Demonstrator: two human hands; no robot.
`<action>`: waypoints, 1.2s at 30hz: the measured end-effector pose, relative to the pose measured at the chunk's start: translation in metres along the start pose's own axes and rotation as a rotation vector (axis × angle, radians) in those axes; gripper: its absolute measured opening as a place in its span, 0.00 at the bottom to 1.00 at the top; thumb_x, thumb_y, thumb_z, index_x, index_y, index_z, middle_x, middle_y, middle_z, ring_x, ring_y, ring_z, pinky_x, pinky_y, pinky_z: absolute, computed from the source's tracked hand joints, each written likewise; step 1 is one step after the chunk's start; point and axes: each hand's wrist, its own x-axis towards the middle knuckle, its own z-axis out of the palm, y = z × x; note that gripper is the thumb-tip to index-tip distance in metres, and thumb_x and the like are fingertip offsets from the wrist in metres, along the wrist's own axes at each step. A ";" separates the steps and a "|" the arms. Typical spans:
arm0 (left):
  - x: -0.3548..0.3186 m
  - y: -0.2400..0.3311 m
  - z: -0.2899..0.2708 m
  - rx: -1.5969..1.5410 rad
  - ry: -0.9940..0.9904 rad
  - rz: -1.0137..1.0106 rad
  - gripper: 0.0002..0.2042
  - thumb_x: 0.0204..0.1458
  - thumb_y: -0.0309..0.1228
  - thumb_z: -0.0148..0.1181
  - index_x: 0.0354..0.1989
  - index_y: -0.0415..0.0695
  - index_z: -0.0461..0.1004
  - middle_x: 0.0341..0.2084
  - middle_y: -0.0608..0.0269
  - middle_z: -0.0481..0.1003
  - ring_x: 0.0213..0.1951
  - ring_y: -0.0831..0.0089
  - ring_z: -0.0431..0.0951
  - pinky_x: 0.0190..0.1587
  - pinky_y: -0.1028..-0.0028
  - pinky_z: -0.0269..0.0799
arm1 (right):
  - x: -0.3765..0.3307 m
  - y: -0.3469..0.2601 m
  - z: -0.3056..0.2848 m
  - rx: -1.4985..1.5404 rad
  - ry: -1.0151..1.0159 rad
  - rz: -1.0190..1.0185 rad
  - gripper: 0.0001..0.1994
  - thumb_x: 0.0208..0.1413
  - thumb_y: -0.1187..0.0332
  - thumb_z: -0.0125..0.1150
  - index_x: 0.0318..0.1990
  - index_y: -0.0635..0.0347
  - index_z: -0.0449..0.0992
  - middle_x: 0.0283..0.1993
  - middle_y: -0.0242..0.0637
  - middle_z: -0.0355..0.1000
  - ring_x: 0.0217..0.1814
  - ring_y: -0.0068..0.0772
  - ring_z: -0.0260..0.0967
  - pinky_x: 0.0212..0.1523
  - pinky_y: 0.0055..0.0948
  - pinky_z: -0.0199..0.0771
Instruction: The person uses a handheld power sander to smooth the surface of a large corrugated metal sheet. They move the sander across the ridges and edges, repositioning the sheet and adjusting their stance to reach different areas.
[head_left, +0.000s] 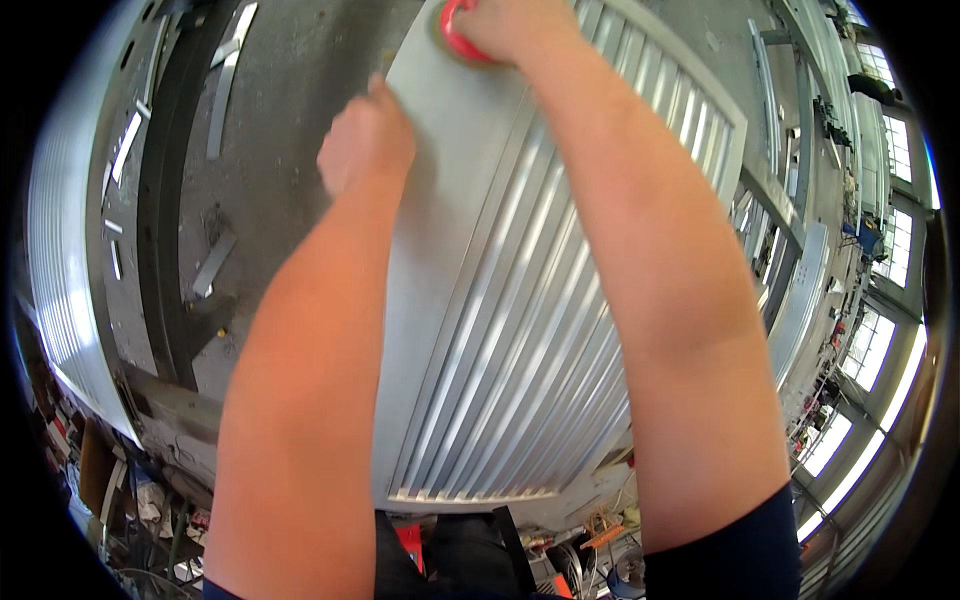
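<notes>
Hands work a grey louvred metal panel (520,300) whose long axis runs near to far. Right hand (505,25) presses a red disc (455,35) at its far end; left hand (365,145), fingers curled, grips its left edge.

Floor: grey, stained concrete floor (290,90), rough and scuffed.
Scraps: flat grey metal strips (222,82) lie scattered on it at the left, near a long dark curved metal rail (165,200).
Left edge: pale ribbed sheet-metal stack (60,260), running top to bottom.
Right side: grey metal frames and rails (800,290) stand in a loose row.
Windows: tall multi-pane windows (880,340) line the far right wall, bright with daylight.
Lower edge: cluttered shelves and boxes (110,480) at the left; loose wires and small orange parts (590,540) at the centre.
</notes>
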 end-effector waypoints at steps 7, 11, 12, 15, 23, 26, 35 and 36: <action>-0.007 -0.094 0.000 -0.508 0.179 0.043 0.36 0.68 0.53 0.37 0.43 0.25 0.77 0.45 0.25 0.75 0.53 0.34 0.74 0.57 0.49 0.67 | -0.099 -0.066 0.011 -0.022 0.042 -0.030 0.20 0.55 0.55 0.54 0.44 0.62 0.82 0.52 0.60 0.73 0.54 0.57 0.75 0.56 0.45 0.76; -0.096 -0.230 -0.019 -0.087 -0.072 0.240 0.31 0.68 0.51 0.34 0.46 0.34 0.78 0.45 0.37 0.78 0.49 0.41 0.77 0.54 0.51 0.71 | -0.172 -0.119 0.014 0.169 -0.133 0.208 0.20 0.54 0.54 0.57 0.47 0.60 0.78 0.52 0.58 0.74 0.53 0.57 0.75 0.53 0.46 0.77; -0.125 -0.264 -0.029 -0.068 -0.157 0.239 0.29 0.68 0.50 0.37 0.46 0.34 0.77 0.44 0.36 0.78 0.48 0.40 0.77 0.53 0.51 0.71 | -0.193 -0.135 0.007 0.207 -0.191 0.220 0.23 0.52 0.53 0.61 0.50 0.60 0.73 0.54 0.56 0.72 0.53 0.57 0.75 0.52 0.47 0.77; -0.217 -0.404 -0.060 -0.121 0.098 0.684 0.15 0.60 0.36 0.58 0.49 0.38 0.76 0.41 0.44 0.78 0.45 0.44 0.77 0.48 0.52 0.71 | -0.262 -0.190 0.021 0.159 -0.066 0.280 0.25 0.52 0.56 0.65 0.52 0.61 0.68 0.55 0.56 0.70 0.54 0.59 0.73 0.51 0.48 0.76; -0.351 -0.676 -0.236 0.378 -0.597 0.152 0.23 0.59 0.45 0.58 0.55 0.41 0.74 0.50 0.50 0.78 0.54 0.52 0.76 0.58 0.57 0.70 | -0.455 -0.307 0.023 0.283 -0.234 0.339 0.34 0.46 0.65 0.73 0.61 0.58 0.62 0.58 0.54 0.64 0.54 0.61 0.72 0.49 0.49 0.78; -0.361 -0.739 -0.300 0.567 -0.856 -0.353 0.27 0.59 0.51 0.55 0.57 0.41 0.75 0.53 0.46 0.77 0.57 0.51 0.76 0.59 0.56 0.70 | -0.490 -0.338 0.021 0.285 -0.303 0.349 0.35 0.45 0.66 0.74 0.60 0.58 0.62 0.56 0.54 0.63 0.52 0.62 0.73 0.49 0.50 0.78; -0.352 -0.810 -0.396 0.091 -0.298 -0.484 0.25 0.57 0.50 0.59 0.48 0.39 0.81 0.42 0.45 0.82 0.48 0.47 0.81 0.52 0.57 0.75 | -0.456 -0.508 -0.004 0.432 -0.291 0.093 0.34 0.41 0.66 0.75 0.57 0.55 0.66 0.51 0.52 0.66 0.45 0.60 0.76 0.43 0.50 0.80; -0.346 -0.823 -0.397 0.092 -0.297 -0.502 0.25 0.57 0.50 0.59 0.48 0.39 0.80 0.43 0.45 0.82 0.48 0.48 0.81 0.52 0.57 0.75 | -0.445 -0.541 -0.017 0.465 -0.298 0.072 0.33 0.40 0.65 0.75 0.56 0.53 0.68 0.52 0.52 0.67 0.45 0.59 0.76 0.43 0.49 0.80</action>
